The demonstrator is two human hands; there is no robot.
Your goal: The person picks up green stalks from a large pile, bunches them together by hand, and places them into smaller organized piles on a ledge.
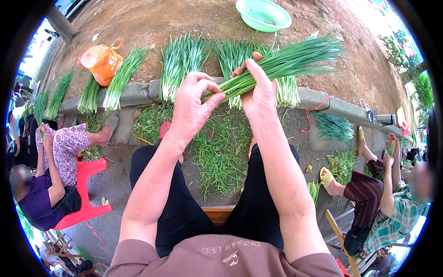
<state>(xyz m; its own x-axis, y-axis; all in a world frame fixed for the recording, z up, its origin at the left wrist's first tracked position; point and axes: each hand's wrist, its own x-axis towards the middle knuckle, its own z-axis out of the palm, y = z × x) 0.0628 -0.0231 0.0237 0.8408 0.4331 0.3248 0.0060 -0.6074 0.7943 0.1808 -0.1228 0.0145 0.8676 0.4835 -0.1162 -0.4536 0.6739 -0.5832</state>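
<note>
Bare brown earth (194, 23) is stretching behind a low concrete curb (138, 92) that is carrying rows of bundled green chives (182, 60). Trimmings (221, 152) are lying between the seated person's knees. The right hand (258, 90) is gripping a chive bunch (286, 62) above the curb, fingers closed around it; the left hand (191, 108) is pinching its stem ends.

Outdoor roadside produce-sorting spot: dirt ground (360, 69), concrete curb (138, 92), chive bundles (182, 62), seated workers.

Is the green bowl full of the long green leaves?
No, the green bowl sits on the dirt looking almost empty, while the long green leaves are in the person's hands.
</note>
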